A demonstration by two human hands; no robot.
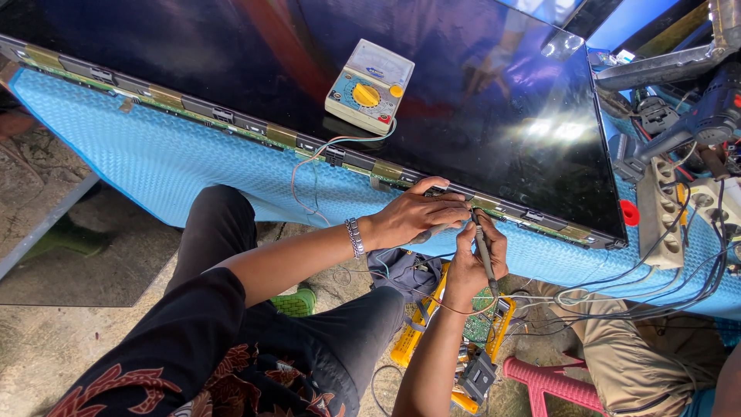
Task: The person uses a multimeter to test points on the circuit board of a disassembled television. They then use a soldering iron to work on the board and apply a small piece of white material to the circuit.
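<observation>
— Where is the probe sitting in relation to your fingers?

— You are holding the slim grey test probe in your right hand, fingers clamped around its shaft. Its long axis is running nearly upright in the view, tip pointing away from you at the narrow green circuit strip along the near edge of the big black flat screen panel.

— And the other hand?

— Your left hand is resting on that same edge, just left of the tip, fingers curled together and seeming to pinch something small (I cannot tell what). The right hand is the nearer one to the contact point. The cream analogue meter with a yellow dial is lying on the panel, well apart.
</observation>
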